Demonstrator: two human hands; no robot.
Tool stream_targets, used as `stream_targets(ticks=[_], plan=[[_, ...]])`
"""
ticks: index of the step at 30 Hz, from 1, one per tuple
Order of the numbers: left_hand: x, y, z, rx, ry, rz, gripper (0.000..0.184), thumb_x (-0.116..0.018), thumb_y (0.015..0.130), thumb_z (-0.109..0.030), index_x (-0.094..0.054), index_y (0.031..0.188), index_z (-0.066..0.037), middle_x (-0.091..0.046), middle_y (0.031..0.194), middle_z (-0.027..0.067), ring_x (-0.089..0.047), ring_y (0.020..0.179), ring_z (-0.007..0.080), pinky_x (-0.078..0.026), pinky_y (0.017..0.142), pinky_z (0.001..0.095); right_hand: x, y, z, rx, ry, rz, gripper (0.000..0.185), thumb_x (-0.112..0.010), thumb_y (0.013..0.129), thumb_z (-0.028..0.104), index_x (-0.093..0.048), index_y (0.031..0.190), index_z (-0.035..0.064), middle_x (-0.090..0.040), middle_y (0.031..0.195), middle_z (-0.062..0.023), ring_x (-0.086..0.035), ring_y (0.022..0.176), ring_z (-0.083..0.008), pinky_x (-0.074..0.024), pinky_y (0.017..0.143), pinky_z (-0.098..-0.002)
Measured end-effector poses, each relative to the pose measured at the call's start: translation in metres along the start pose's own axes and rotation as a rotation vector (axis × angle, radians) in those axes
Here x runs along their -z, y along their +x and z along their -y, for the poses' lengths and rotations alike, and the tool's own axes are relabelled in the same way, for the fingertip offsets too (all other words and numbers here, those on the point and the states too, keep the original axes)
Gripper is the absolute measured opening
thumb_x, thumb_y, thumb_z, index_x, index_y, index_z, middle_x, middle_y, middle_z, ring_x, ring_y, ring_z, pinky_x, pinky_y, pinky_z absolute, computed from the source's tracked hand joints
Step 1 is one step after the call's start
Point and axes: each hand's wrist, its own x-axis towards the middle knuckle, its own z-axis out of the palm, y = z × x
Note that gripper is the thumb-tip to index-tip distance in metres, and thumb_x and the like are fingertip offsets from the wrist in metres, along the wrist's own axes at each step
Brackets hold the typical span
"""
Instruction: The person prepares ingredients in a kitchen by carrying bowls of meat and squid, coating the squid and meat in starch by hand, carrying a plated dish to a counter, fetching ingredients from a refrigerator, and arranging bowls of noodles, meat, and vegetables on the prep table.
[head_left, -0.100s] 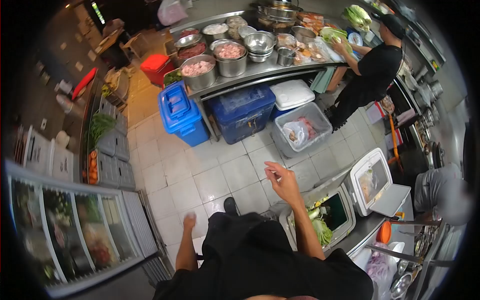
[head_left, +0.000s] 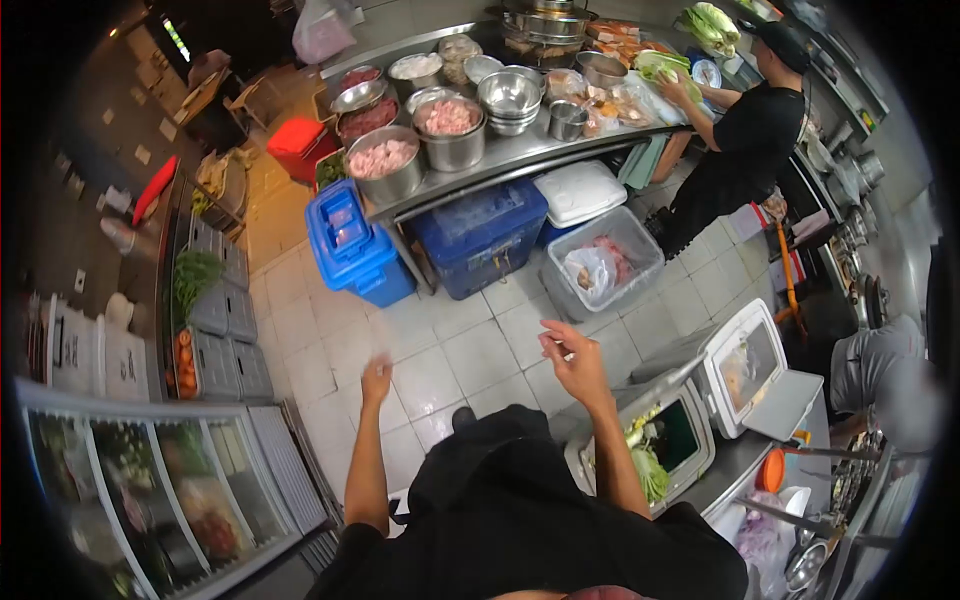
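Observation:
My right hand [head_left: 577,365] hangs in the air over the tiled floor, its fingers loosely bent and apart, with nothing in it. It is nearest to the clear plastic tub [head_left: 618,288], which holds a white bag and pinkish pieces, and to the open white bin [head_left: 690,478] with leafy green scraps [head_left: 648,470] inside. My left hand [head_left: 376,380] is also held above the floor, in front of my body, touching nothing. Motion smears its fingers, so their shape is unclear. Ahead of it stands a blue lidded bin [head_left: 350,250].
A steel table [head_left: 470,182] carries pots of cut meat [head_left: 382,158], stacked bowls [head_left: 510,98] and bags. Under it sits a dark blue cooler [head_left: 480,240]. A co-worker [head_left: 755,135] handles leafy cabbage at its right end. A glass-topped fridge [head_left: 150,490] and grey crates [head_left: 212,362] line the left.
My left hand has swung forward, away from my body. My right hand has shifted slightly right and down in the view. The table and bins appear a little further left as my head turns.

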Motion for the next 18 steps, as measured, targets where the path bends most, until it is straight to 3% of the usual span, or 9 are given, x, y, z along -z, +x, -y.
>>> stream_targets(ticks=[2,4,9,12,14,16,18], plan=[[-0.001,0.077,-0.152,-0.156,-0.236,-0.042,0.029,-0.057,0.090,-0.026,-0.061,0.112,-0.007,-0.065,0.096,0.0076,-0.060,0.085,0.0155,-0.048,0.075,0.0300,0.026,0.030,-0.013,-0.031,-0.060,-0.086,0.024,-0.061,0.087,0.008,-0.061,0.110,0.0043,-0.068,0.083,-0.0142,-0.066,0.066,-0.0155,-0.0504,0.059,-0.0260],[-0.012,0.161,-0.246,-0.353,-0.367,-0.077,0.028,-0.057,0.091,-0.020,-0.059,0.112,-0.002,-0.063,0.099,0.0052,-0.059,0.084,0.0129,-0.047,0.075,0.0254,0.046,0.069,-0.031,-0.041,-0.061,-0.107,0.023,-0.061,0.086,0.008,-0.061,0.108,0.0021,-0.068,0.083,-0.0133,-0.066,0.065,-0.0151,-0.0502,0.059,-0.0257],[-0.019,0.353,-0.419,-0.438,-0.463,-0.090,0.026,-0.062,0.087,-0.019,-0.062,0.107,-0.004,-0.067,0.094,0.0095,-0.064,0.084,0.0158,-0.049,0.075,0.0281,0.068,0.225,-0.071,-0.112,0.017,-0.220,0.022,-0.061,0.087,0.009,-0.062,0.106,-0.0022,-0.068,0.082,-0.0103,-0.065,0.067,-0.0128,-0.0503,0.060,-0.0243],[-0.065,0.490,-0.466,-0.362,-0.294,-0.106,0.034,-0.065,0.083,-0.030,-0.062,0.106,-0.005,-0.067,0.090,0.0120,-0.065,0.084,0.0207,-0.049,0.076,0.0317,0.089,0.349,-0.096,-0.054,0.068,-0.215,0.021,-0.060,0.088,0.010,-0.062,0.106,-0.0020,-0.068,0.081,-0.0095,-0.064,0.065,-0.0121,-0.0502,0.061,-0.0240],[-0.111,0.597,-0.472,-0.318,-0.087,-0.081,0.050,-0.065,0.080,-0.042,-0.058,0.111,-0.004,-0.066,0.096,0.0158,-0.064,0.090,0.0281,-0.048,0.080,0.0374,0.101,0.417,-0.079,0.052,-0.171,-0.174,0.021,-0.060,0.088,0.010,-0.063,0.105,-0.0016,-0.068,0.080,-0.0099,-0.064,0.065,-0.0123,-0.0501,0.062,-0.0241],[-0.170,0.677,-0.464,-0.078,0.114,-0.108,0.065,-0.066,0.075,-0.051,-0.053,0.118,-0.003,-0.064,0.104,0.0190,-0.061,0.099,0.0331,-0.047,0.084,0.0416,0.109,0.479,-0.084,-0.027,0.127,-0.181,0.020,-0.060,0.088,0.007,-0.063,0.106,-0.0013,-0.068,0.079,-0.0093,-0.063,0.068,-0.0111,-0.0498,0.063,-0.0238],[-0.230,0.733,-0.442,0.120,0.218,-0.092,0.074,-0.068,0.072,-0.054,-0.051,0.119,0.000,-0.060,0.110,0.0218,-0.057,0.106,0.0331,-0.046,0.087,0.0419,0.116,0.539,-0.073,0.005,0.098,-0.171,0.020,-0.060,0.087,0.006,-0.062,0.105,-0.0027,-0.068,0.078,-0.0084,-0.063,0.067,-0.0105,-0.0499,0.064,-0.0237]])
